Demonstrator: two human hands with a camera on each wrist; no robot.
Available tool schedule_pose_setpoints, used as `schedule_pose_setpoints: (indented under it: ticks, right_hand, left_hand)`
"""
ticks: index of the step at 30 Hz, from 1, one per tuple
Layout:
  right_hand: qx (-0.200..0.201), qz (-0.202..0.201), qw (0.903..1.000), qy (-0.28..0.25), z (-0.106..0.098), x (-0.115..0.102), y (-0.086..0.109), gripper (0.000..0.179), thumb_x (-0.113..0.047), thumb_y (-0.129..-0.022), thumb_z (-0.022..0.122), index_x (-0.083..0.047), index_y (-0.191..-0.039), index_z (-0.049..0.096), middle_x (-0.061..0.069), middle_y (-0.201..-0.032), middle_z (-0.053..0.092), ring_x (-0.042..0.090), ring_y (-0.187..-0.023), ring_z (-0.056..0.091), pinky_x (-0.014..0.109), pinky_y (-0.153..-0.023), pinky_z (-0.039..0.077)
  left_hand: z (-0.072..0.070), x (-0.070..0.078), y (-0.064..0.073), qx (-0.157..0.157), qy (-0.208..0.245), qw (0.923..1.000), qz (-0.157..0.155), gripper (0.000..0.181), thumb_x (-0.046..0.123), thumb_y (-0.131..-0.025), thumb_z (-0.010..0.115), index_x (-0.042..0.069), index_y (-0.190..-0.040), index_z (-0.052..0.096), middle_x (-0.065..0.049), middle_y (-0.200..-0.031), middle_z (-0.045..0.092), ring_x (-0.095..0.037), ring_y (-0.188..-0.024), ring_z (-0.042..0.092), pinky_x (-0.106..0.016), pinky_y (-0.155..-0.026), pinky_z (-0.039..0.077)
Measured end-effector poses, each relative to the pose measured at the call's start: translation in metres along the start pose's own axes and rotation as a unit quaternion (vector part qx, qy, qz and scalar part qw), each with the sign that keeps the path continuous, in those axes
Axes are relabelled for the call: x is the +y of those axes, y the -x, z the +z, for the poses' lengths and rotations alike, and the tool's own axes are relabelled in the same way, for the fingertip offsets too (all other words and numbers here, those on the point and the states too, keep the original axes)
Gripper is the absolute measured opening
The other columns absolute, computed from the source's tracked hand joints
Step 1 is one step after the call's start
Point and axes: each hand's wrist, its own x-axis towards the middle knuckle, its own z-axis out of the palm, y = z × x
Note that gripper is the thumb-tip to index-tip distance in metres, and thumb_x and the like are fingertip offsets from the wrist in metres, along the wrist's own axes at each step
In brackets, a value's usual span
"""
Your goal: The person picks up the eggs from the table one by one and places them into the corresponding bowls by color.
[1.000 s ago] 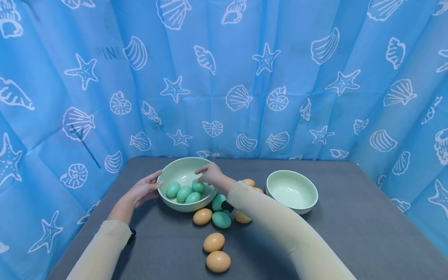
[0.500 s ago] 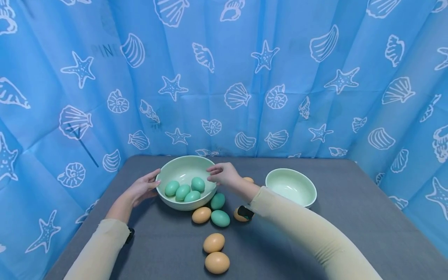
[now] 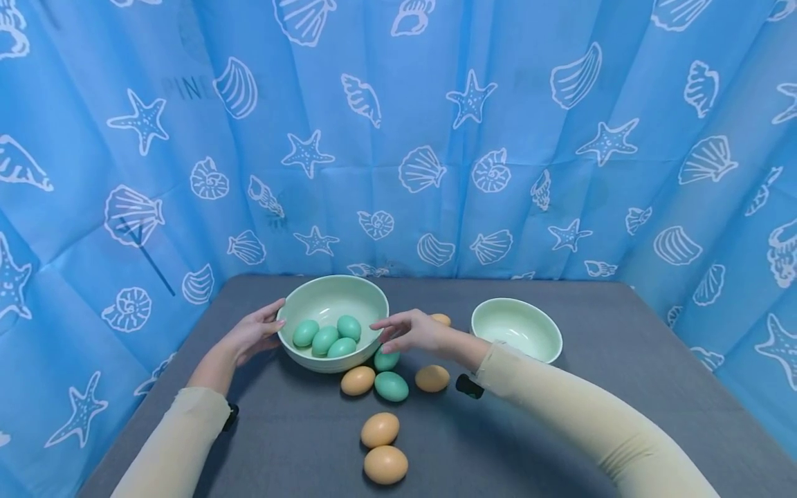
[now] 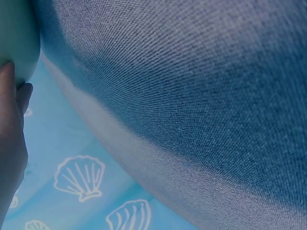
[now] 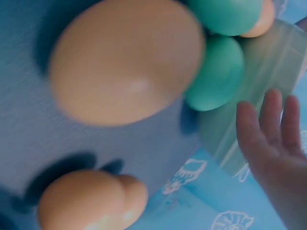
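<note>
left hand (image 3: 252,335) touching bowl (image 3: 324,302); 4 teal eggs (image 3: 326,337) inside.

empty green bowl (image 3: 517,330), seashell curtain (image 3: 436,138)

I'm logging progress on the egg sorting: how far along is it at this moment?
Done: four green eggs lie in the left bowl. In hand: nothing; the left hand touches that bowl's rim, and the open right hand hovers over a green egg beside the bowl. Left: that egg, another green egg and the brown eggs on the table; the right bowl holds none.
</note>
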Motion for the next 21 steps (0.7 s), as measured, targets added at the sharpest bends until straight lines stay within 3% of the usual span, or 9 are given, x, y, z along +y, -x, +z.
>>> schedule_pose_setpoints:
  ticks: [6,12,16,21]
  right_hand:
    - [-0.087,-0.027,0.9940,0.061,-0.007,0.012,0.006,0.048,-0.005,-0.094,0.069,0.000,-0.140,0.057,0.023,-0.125,0.064,0.032,-0.113,0.062,0.032,-0.089,0.057]
    - [-0.112,-0.020,0.9848,0.131,-0.009,0.020,0.008,0.047,-0.007,-0.091,0.074,-0.005,-0.136,0.063,0.013,-0.129,0.066,0.030,-0.121,0.059,0.033,-0.093,0.055]
    - [-0.122,-0.017,0.9817,0.145,-0.008,0.025,0.010,0.047,-0.007,-0.089,0.075,-0.007,-0.135,0.065,0.009,-0.136,0.063,0.028,-0.126,0.057,0.034,-0.098,0.053]
    - [-0.142,-0.025,0.9781,0.150,-0.006,0.030,0.009,0.050,-0.006,-0.089,0.075,-0.006,-0.137,0.062,0.010,-0.135,0.063,0.024,-0.120,0.057,0.029,-0.094,0.052]
  left_hand:
    - [0.000,-0.001,0.000,0.007,0.002,1.0000,-0.002,0.065,0.014,-0.109,0.040,0.012,-0.162,0.002,-0.021,-0.167,0.003,-0.041,-0.151,0.018,-0.058,-0.117,0.030]
    - [-0.001,0.000,0.000,0.007,-0.003,1.0000,-0.004,0.065,0.016,-0.109,0.041,0.013,-0.162,0.002,-0.019,-0.167,0.000,-0.041,-0.152,0.014,-0.058,-0.117,0.029]
    - [-0.001,0.002,0.001,0.000,-0.006,1.0000,0.002,0.066,0.016,-0.109,0.041,0.012,-0.162,0.001,-0.019,-0.167,-0.003,-0.041,-0.153,0.012,-0.060,-0.118,0.027]
    - [-0.001,0.002,0.002,0.000,-0.002,1.0000,0.002,0.066,0.014,-0.109,0.040,0.011,-0.162,0.001,-0.019,-0.167,-0.003,-0.040,-0.152,0.015,-0.060,-0.118,0.026]
